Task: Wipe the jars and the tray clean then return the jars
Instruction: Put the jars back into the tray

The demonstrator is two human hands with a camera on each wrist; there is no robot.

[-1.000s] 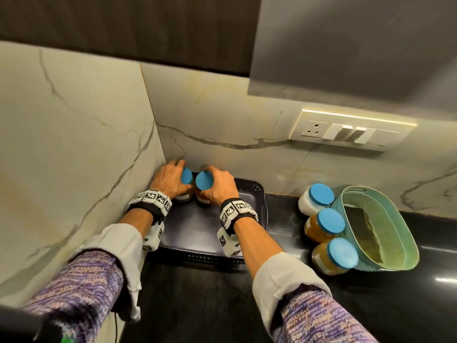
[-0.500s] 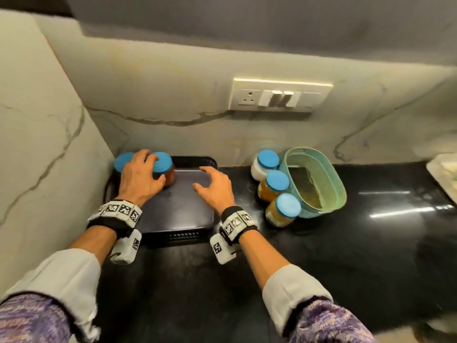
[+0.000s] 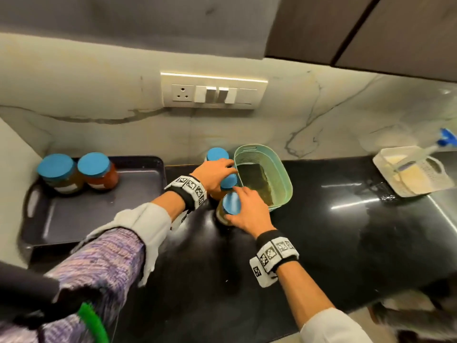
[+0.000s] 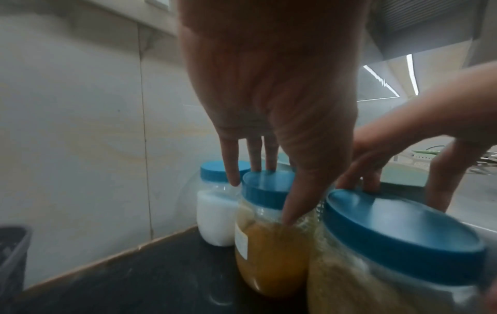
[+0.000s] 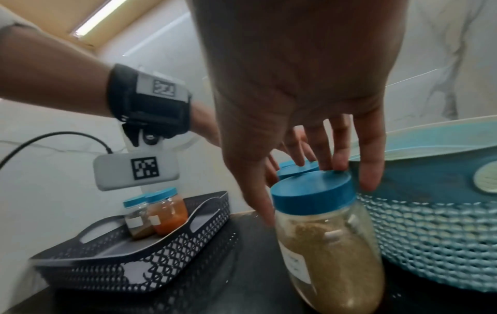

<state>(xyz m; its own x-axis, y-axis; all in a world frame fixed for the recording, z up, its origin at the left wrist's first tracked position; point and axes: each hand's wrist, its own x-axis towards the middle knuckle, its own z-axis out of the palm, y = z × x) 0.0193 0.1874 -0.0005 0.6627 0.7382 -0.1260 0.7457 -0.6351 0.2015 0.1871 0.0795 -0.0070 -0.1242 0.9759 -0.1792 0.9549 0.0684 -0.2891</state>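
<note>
Now both hands reach down over clear, blue-lidded plastic jars on the black counter (image 3: 321, 243), left hand (image 3: 212, 173) closing round the yellow-powder jar (image 4: 271, 255), right hand (image 3: 249, 211) round the brown-powder jar (image 5: 333, 250): light, smooth-sided, probably best gripped beneath the lid.
</note>
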